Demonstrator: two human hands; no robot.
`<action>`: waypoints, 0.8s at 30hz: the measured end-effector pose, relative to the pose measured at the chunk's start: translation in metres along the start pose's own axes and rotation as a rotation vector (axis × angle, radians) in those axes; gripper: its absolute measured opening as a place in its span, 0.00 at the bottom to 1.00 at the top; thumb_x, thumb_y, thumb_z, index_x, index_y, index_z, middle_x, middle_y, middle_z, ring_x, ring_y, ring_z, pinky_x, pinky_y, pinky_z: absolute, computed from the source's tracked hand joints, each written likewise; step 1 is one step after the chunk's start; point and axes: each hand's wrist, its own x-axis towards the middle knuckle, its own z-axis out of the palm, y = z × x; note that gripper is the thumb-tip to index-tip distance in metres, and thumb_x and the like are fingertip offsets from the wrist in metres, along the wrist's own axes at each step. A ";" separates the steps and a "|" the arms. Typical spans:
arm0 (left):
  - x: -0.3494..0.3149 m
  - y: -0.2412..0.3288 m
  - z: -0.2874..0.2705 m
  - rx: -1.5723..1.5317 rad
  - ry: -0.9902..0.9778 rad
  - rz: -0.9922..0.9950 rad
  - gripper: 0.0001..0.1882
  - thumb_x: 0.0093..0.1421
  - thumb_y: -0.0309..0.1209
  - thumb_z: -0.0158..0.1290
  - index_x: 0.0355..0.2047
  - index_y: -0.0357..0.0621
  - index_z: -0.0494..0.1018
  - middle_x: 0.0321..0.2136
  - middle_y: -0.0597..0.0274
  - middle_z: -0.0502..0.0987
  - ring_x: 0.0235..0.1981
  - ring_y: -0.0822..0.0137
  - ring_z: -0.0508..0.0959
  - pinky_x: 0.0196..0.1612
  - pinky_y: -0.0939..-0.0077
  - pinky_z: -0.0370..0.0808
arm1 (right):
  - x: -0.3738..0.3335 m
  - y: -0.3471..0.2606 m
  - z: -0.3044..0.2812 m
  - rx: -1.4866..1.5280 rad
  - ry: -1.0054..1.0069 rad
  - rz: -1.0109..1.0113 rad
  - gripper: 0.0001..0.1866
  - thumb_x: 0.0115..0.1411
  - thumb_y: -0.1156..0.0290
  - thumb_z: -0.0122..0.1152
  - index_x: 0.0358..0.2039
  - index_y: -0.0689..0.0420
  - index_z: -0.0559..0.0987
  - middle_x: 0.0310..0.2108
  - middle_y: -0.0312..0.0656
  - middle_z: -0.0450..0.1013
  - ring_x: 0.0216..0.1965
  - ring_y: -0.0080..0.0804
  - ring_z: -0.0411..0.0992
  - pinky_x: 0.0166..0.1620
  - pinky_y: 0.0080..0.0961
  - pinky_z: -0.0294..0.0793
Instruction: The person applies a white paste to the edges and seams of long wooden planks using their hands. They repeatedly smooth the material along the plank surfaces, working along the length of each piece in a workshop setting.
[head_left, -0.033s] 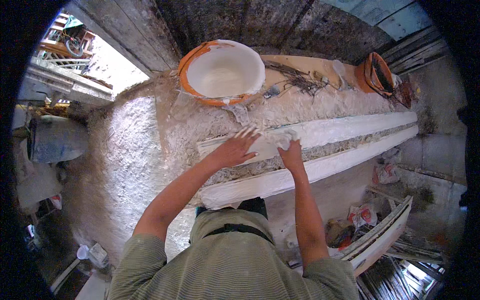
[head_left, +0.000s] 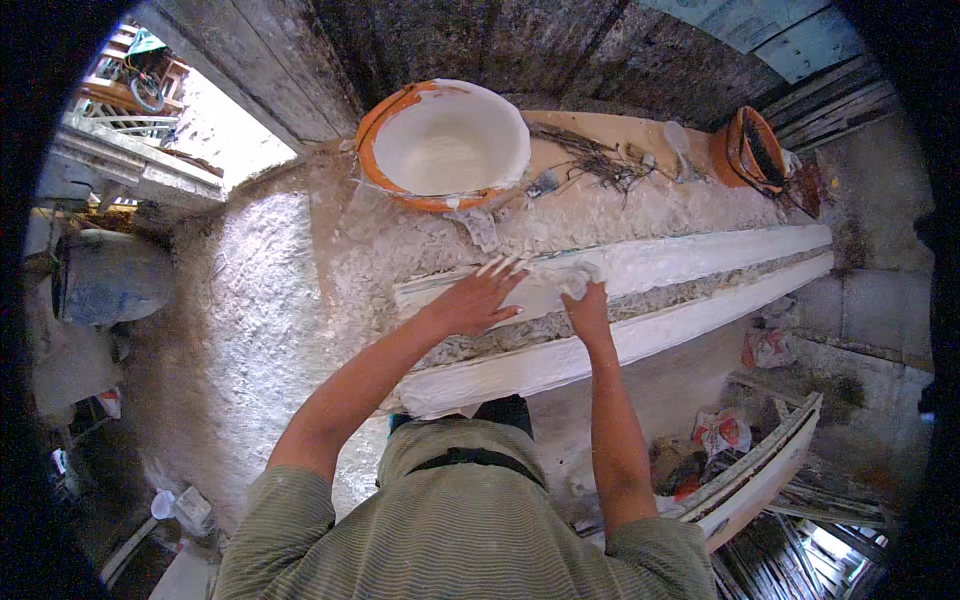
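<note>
A long white plaster-coated strip (head_left: 690,258) runs left to right in front of me, with a second white strip (head_left: 500,384) nearer my body. My left hand (head_left: 482,300) rests at the far strip's left part, fingers spread and their tips coated white. A short way to the right, my right hand (head_left: 588,308) has its fingers closed on a wet white wad (head_left: 575,278), pressed against the same strip. Whether the wad is cloth, plastic or fibre I cannot tell. Rough grey material (head_left: 540,328) lies in the groove between both strips.
Beyond my hands stands a large orange basin (head_left: 392,190) with a white-coated inside. Thin dark sticks (head_left: 610,165) lie right of it, then an orange bucket (head_left: 737,158). A blue barrel (head_left: 115,278) is at left; a white-edged board (head_left: 770,475) leans at lower right.
My right hand has shifted slightly to the right along the far strip with the wad. My left hand has also slid a little rightward.
</note>
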 end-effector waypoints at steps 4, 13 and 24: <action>0.022 0.010 0.026 0.013 -0.083 0.116 0.36 0.68 0.52 0.41 0.67 0.42 0.53 0.68 0.45 0.52 0.70 0.47 0.52 0.70 0.53 0.52 | 0.014 0.025 -0.021 -0.049 0.187 0.323 0.30 0.51 0.61 0.69 0.47 0.70 0.74 0.48 0.69 0.69 0.52 0.63 0.67 0.54 0.54 0.68; -0.032 -0.007 0.007 0.184 -0.211 0.194 0.36 0.68 0.55 0.40 0.67 0.44 0.55 0.68 0.46 0.53 0.69 0.46 0.52 0.68 0.51 0.55 | 0.002 -0.040 0.028 -0.352 -0.042 0.226 0.31 0.61 0.50 0.54 0.51 0.68 0.74 0.57 0.72 0.62 0.60 0.65 0.62 0.59 0.57 0.63; 0.014 -0.008 -0.005 0.131 -0.356 0.093 0.40 0.66 0.57 0.39 0.70 0.46 0.48 0.70 0.45 0.47 0.70 0.44 0.50 0.68 0.50 0.57 | 0.073 0.041 -0.008 -0.373 0.062 0.332 0.33 0.66 0.46 0.43 0.49 0.67 0.75 0.50 0.65 0.72 0.51 0.62 0.71 0.51 0.58 0.72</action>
